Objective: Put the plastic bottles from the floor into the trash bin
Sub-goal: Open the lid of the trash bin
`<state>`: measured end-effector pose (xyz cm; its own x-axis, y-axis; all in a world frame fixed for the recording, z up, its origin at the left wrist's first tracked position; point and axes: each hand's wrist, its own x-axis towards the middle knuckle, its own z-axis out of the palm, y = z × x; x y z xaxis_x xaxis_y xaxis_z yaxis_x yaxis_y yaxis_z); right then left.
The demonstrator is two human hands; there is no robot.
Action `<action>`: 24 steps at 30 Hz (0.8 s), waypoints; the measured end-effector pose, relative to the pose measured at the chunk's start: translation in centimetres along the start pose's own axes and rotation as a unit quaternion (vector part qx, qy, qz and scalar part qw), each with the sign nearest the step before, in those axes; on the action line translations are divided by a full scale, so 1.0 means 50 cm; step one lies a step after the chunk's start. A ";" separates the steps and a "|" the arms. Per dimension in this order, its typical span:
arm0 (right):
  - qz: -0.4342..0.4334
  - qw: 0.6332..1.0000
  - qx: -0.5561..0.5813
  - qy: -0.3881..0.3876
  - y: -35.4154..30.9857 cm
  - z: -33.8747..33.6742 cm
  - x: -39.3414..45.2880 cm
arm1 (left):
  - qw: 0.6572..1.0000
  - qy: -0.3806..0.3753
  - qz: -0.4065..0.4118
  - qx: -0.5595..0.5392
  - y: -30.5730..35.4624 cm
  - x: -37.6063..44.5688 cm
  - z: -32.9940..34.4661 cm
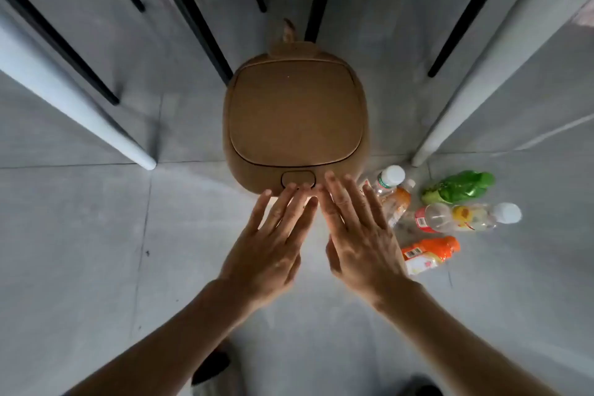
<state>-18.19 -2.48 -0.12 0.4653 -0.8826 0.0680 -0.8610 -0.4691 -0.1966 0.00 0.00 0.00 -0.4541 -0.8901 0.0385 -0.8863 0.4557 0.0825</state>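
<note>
A brown trash bin (294, 112) with its lid shut stands on the floor in front of me. A push button (298, 178) sits at its near edge. My left hand (273, 241) is flat and empty, its fingertips at the button. My right hand (355, 231) is open too, fingers spread beside the bin's near right corner. Several plastic bottles lie on the floor to the right: a green crushed one (458, 186), a clear one with a white cap (469, 217), an orange one (429, 254), and two more (390, 185) partly behind my right hand.
White table legs (450, 125) and black chair legs (205, 32) stand around and behind the bin. Grey tiled floor (96, 251) stretches to the left and near me. My shoes (210, 366) show at the bottom edge.
</note>
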 end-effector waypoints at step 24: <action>-0.076 0.972 -0.061 0.213 0.245 0.057 -0.012 | 0.956 0.164 0.232 0.081 0.092 0.154 0.067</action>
<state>-28.41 -7.60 -5.34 0.4845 -0.7243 0.4905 -0.8187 -0.5730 -0.0373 -7.89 -4.76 -2.64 -0.7715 -0.5341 0.3456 -0.6118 0.7719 -0.1728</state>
